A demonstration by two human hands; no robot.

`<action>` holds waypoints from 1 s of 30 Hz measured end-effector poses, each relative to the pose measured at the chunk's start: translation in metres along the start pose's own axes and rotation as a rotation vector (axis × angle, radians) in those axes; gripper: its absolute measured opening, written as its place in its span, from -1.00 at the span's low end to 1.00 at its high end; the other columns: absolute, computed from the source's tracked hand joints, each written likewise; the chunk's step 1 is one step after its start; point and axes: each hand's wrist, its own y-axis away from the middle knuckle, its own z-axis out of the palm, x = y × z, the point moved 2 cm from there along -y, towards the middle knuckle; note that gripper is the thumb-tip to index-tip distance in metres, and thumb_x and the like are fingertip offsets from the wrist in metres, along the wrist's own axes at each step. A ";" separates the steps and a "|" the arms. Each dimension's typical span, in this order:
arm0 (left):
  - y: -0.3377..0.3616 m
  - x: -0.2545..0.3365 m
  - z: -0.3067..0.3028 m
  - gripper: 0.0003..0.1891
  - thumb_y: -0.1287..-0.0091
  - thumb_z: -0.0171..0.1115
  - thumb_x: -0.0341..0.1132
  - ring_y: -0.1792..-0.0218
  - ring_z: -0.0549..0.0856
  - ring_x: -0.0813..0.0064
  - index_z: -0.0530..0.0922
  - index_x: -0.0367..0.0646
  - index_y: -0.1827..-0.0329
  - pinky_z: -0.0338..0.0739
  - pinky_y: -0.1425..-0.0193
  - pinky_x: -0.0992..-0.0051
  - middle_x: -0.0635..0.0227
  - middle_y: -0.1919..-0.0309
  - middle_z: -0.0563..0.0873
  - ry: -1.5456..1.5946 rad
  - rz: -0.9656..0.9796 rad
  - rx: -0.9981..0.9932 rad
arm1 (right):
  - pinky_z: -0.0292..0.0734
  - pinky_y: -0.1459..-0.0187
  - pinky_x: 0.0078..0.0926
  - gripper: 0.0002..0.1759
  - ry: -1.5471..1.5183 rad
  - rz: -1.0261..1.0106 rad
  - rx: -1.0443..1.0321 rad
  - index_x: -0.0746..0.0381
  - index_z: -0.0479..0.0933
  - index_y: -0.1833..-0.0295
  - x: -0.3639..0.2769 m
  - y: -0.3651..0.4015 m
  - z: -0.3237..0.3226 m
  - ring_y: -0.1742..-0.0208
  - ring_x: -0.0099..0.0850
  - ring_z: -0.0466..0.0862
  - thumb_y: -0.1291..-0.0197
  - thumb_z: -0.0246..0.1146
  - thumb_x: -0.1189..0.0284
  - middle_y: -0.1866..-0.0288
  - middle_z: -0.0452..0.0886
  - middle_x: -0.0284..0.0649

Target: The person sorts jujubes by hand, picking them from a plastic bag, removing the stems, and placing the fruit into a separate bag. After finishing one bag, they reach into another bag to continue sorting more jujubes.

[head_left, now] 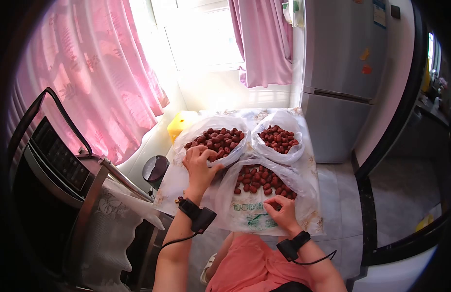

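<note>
Three clear plastic bags of dark red dates lie open on a small table. My left hand (pixel 201 165) is at the near left edge of the left bag (pixel 237 156), its fingers curled against the dates (pixel 218 140); what they hold, if anything, is hidden. Over the near bag (pixel 225 202), which has green print on it, my right hand (pixel 281 210) has thumb and fingertips close together, below that bag's dates (pixel 257 178). Whether something small is between them cannot be made out. The right bag (pixel 294 155) stands behind, untouched.
The table (pixel 310 168) has a patterned cover. A yellow object (pixel 179 124) is at its back left corner, with a round dark-rimmed bin (pixel 155 169) beside it. A microwave (pixel 55 160) stands left, a grey fridge (pixel 337 121) behind right, and pink curtains (pixel 89 73) hang at the window.
</note>
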 end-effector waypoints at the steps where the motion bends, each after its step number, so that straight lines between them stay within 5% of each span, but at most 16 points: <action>1: 0.005 -0.005 0.003 -0.74 0.03 0.59 -0.33 -0.25 0.50 0.27 0.74 0.07 0.25 0.20 -0.35 0.14 0.46 0.00 0.66 0.003 0.001 -0.002 | 0.50 0.38 -0.53 -0.88 0.005 -0.002 -0.006 0.28 0.71 0.26 -0.001 0.001 0.000 0.47 -0.52 0.64 -0.14 0.44 0.46 0.39 0.70 -0.24; 4: 0.004 -0.015 0.009 -0.91 -0.05 0.52 -0.37 -0.23 0.51 0.26 0.76 0.01 0.41 0.17 -0.34 0.10 0.46 0.02 0.68 -0.116 0.105 0.019 | 0.50 0.38 -0.53 -0.88 0.001 0.007 -0.010 0.28 0.71 0.26 -0.003 0.000 -0.001 0.47 -0.52 0.64 -0.14 0.43 0.46 0.39 0.70 -0.24; 11: -0.054 -0.021 0.005 -0.90 -0.23 0.42 -0.28 -0.19 0.55 0.29 0.76 -0.09 0.36 0.20 -0.30 0.13 0.45 0.05 0.74 0.046 -0.010 0.084 | 0.51 0.38 -0.53 -0.89 -0.008 0.030 0.005 0.28 0.71 0.27 -0.004 0.000 -0.001 0.47 -0.49 0.65 -0.15 0.43 0.46 0.39 0.70 -0.24; 13: -0.052 -0.031 0.007 -0.86 -0.31 0.39 -0.21 -0.25 0.51 0.24 0.77 -0.06 0.28 0.19 -0.33 0.09 0.37 -0.05 0.70 0.109 -0.083 0.006 | 0.52 0.38 -0.52 -0.90 0.011 0.019 0.031 0.28 0.71 0.28 -0.004 0.000 0.000 0.46 -0.48 0.66 -0.14 0.44 0.47 0.39 0.70 -0.23; 16: -0.047 -0.048 -0.002 -0.75 -0.29 0.44 -0.06 -0.39 0.36 0.01 0.74 0.11 0.04 0.16 -0.41 -0.12 0.10 -0.34 0.45 0.013 -0.298 0.153 | 0.52 0.39 -0.51 -0.91 0.027 0.006 0.047 0.27 0.70 0.30 -0.005 0.000 -0.001 0.46 -0.45 0.67 -0.13 0.44 0.49 0.40 0.70 -0.23; 19: -0.040 -0.066 -0.003 -0.63 -0.22 0.49 0.01 -0.40 0.34 -0.06 0.71 0.16 -0.05 0.16 -0.42 -0.22 0.01 -0.34 0.41 -0.033 -0.455 0.124 | 0.53 0.36 -0.54 -0.90 0.043 0.001 0.089 0.30 0.69 0.33 -0.007 -0.001 0.000 0.43 -0.50 0.70 -0.13 0.45 0.49 0.42 0.71 -0.25; 21: -0.037 -0.069 -0.006 -0.50 -0.14 0.53 -0.04 -0.39 0.34 -0.09 0.67 0.06 -0.14 0.22 -0.47 -0.12 -0.05 -0.33 0.40 -0.033 -0.518 0.024 | 0.53 0.36 -0.52 -0.91 0.075 -0.028 0.081 0.29 0.68 0.32 -0.011 -0.002 0.000 0.43 -0.46 0.69 -0.13 0.44 0.50 0.44 0.69 -0.25; 24: -0.034 -0.092 0.005 -0.46 0.01 0.44 -0.37 -0.30 0.45 0.00 0.67 -0.16 -0.14 0.39 -0.42 0.33 0.00 -0.19 0.52 0.187 -0.549 -0.237 | 0.54 0.35 -0.47 -0.94 0.147 -0.104 0.076 0.26 0.67 0.27 -0.013 0.002 -0.001 0.39 -0.38 0.70 -0.16 0.42 0.52 0.37 0.68 -0.22; 30: -0.045 -0.133 0.012 -0.66 0.00 0.40 -0.41 -0.16 0.59 0.10 0.78 -0.12 0.08 0.46 -0.36 0.26 0.03 0.02 0.66 0.489 -0.506 -0.178 | 0.60 0.28 -0.49 -0.88 0.085 -0.058 0.012 0.27 0.69 0.14 -0.014 -0.003 0.003 0.35 -0.43 0.74 -0.19 0.39 0.57 0.31 0.69 -0.21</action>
